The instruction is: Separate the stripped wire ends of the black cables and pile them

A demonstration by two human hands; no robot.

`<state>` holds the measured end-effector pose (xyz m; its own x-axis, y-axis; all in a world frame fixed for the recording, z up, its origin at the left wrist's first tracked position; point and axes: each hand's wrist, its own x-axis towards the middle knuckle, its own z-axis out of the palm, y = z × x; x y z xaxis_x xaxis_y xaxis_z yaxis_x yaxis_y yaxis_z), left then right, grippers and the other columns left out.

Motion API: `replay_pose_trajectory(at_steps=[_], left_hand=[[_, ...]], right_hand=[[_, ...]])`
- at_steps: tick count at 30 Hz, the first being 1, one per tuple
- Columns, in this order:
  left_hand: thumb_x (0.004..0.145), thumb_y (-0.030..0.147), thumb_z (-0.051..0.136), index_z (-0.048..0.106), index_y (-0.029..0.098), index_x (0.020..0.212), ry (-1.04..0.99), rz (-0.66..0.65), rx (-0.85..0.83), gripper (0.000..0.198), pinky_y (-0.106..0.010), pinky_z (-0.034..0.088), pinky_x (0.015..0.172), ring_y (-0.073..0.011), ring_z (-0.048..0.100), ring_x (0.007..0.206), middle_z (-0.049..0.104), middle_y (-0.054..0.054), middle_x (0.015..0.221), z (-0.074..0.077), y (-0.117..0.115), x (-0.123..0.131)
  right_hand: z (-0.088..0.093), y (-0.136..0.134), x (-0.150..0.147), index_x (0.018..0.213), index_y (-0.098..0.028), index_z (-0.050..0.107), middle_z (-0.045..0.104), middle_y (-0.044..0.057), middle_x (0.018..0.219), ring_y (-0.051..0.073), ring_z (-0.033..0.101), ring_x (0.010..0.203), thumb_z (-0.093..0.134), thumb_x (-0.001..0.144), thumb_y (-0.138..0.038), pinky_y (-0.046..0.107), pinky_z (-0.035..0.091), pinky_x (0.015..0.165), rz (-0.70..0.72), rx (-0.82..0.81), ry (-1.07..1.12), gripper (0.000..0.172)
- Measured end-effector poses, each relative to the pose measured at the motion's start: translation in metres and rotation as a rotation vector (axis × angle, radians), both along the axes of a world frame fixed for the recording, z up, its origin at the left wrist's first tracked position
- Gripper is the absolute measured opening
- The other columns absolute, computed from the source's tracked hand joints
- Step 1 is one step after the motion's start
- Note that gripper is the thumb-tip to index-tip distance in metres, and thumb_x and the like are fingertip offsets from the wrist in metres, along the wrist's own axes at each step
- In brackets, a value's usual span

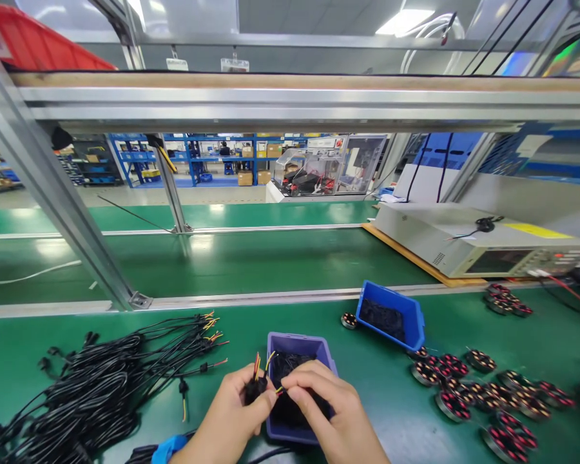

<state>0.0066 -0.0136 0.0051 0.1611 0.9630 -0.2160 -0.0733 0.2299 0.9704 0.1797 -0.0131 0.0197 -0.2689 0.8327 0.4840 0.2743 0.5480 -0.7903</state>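
Observation:
My left hand (236, 409) is closed around several black cables (255, 388), whose red and yellow wire ends stick up above the fingers. Thumb and forefinger of my right hand (326, 403) pinch at the end of one thin wire (279, 390) beside the left thumb; a small dark piece may be there, too small to make out. Both hands are over the front of a purple bin (299, 338) holding small black pieces. To the left lies a large heap of black cables (96, 380) with bare coloured wire ends pointing right. A blue wristband (169, 448) circles my left wrist.
Behind the purple bin to the right, a tilted blue bin (391, 316) holds black pieces. Many round motor parts with copper windings (493, 396) lie on the green table at right. A grey instrument (473, 238) stands beyond them. A metal post (82, 206) rises at left.

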Motion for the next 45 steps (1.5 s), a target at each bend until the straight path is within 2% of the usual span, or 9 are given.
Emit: replay_pose_trajectory(at_steps=[4, 10, 12, 15, 22, 33, 39, 45], left_hand=[[0.065, 0.063, 0.077, 0.057, 0.018, 0.07, 0.0, 0.0, -0.025, 0.05, -0.017, 0.019, 0.038, -0.0034, 0.025, 0.037, 0.04, 0.012, 0.042, -0.0023, -0.0011, -0.0005], [0.07, 0.067, 0.072, 0.061, 0.016, 0.079, -0.006, -0.062, -0.044, 0.053, -0.018, 0.018, 0.037, -0.0041, 0.028, 0.033, 0.051, 0.007, 0.042, -0.0018, -0.003, -0.0045], [0.07, 0.064, 0.073, 0.059, 0.017, 0.075, 0.002, -0.063, -0.066, 0.05, -0.018, 0.018, 0.037, -0.0043, 0.028, 0.034, 0.048, 0.008, 0.04, 0.0, -0.0024, -0.0049], [0.067, 0.057, 0.077, 0.055, 0.018, 0.067, 0.003, -0.054, -0.093, 0.044, -0.018, 0.018, 0.037, -0.0039, 0.026, 0.035, 0.04, 0.011, 0.039, 0.0019, -0.0012, -0.0038], [0.066, 0.046, 0.077, 0.053, 0.02, 0.064, -0.024, -0.024, -0.052, 0.035, -0.018, 0.019, 0.037, -0.0032, 0.02, 0.036, 0.036, 0.013, 0.041, 0.0002, -0.0004, 0.0001], [0.067, 0.044, 0.075, 0.053, 0.02, 0.063, -0.011, -0.024, -0.046, 0.033, -0.018, 0.017, 0.036, -0.0031, 0.019, 0.035, 0.035, 0.013, 0.041, -0.0005, -0.0015, 0.0003], [0.066, 0.047, 0.078, 0.053, 0.02, 0.062, -0.015, -0.02, -0.044, 0.038, -0.018, 0.019, 0.037, -0.0033, 0.021, 0.036, 0.035, 0.013, 0.041, 0.0007, -0.0018, 0.0002], [0.067, 0.053, 0.079, 0.053, 0.019, 0.065, -0.026, -0.025, -0.045, 0.042, -0.018, 0.018, 0.037, -0.0032, 0.02, 0.036, 0.036, 0.013, 0.042, 0.0013, -0.0021, 0.0006]], right_hand=[[-0.0005, 0.001, -0.0022, 0.095, -0.022, 0.072, 0.073, 0.004, 0.084, 0.018, 0.068, 0.078, 0.053, 0.099, -0.017, 0.026, 0.055, 0.068, 0.017, 0.1, -0.068, 0.021], [-0.005, 0.0043, 0.0013, 0.114, -0.02, 0.068, 0.074, 0.007, 0.085, 0.018, 0.065, 0.072, 0.054, 0.099, -0.01, 0.029, 0.055, 0.064, 0.003, 0.46, -0.168, 0.023], [-0.0037, 0.0053, 0.003, 0.116, -0.02, 0.065, 0.073, 0.004, 0.079, 0.017, 0.064, 0.068, 0.056, 0.099, -0.014, 0.028, 0.055, 0.062, -0.036, 0.456, -0.126, 0.02], [-0.0016, 0.0064, 0.0033, 0.113, -0.021, 0.064, 0.069, 0.002, 0.074, 0.016, 0.063, 0.065, 0.053, 0.102, -0.02, 0.026, 0.054, 0.059, -0.092, 0.366, -0.076, 0.016], [-0.0054, 0.0048, 0.0023, 0.125, -0.021, 0.058, 0.067, 0.005, 0.083, 0.017, 0.063, 0.075, 0.041, 0.104, -0.011, 0.026, 0.055, 0.064, 0.012, 0.347, -0.128, 0.029], [-0.0026, 0.005, 0.0041, 0.126, -0.016, 0.057, 0.07, 0.008, 0.086, 0.019, 0.058, 0.072, 0.043, 0.098, -0.003, 0.029, 0.054, 0.064, 0.027, 0.49, -0.246, 0.033], [-0.0024, 0.0047, 0.0056, 0.123, -0.018, 0.06, 0.072, 0.008, 0.088, 0.019, 0.061, 0.071, 0.042, 0.1, -0.006, 0.029, 0.054, 0.063, -0.021, 0.479, -0.25, 0.031], [-0.0015, 0.0044, 0.0025, 0.123, -0.016, 0.059, 0.073, 0.008, 0.085, 0.02, 0.062, 0.07, 0.042, 0.1, -0.006, 0.03, 0.056, 0.064, -0.005, 0.503, -0.32, 0.03]])
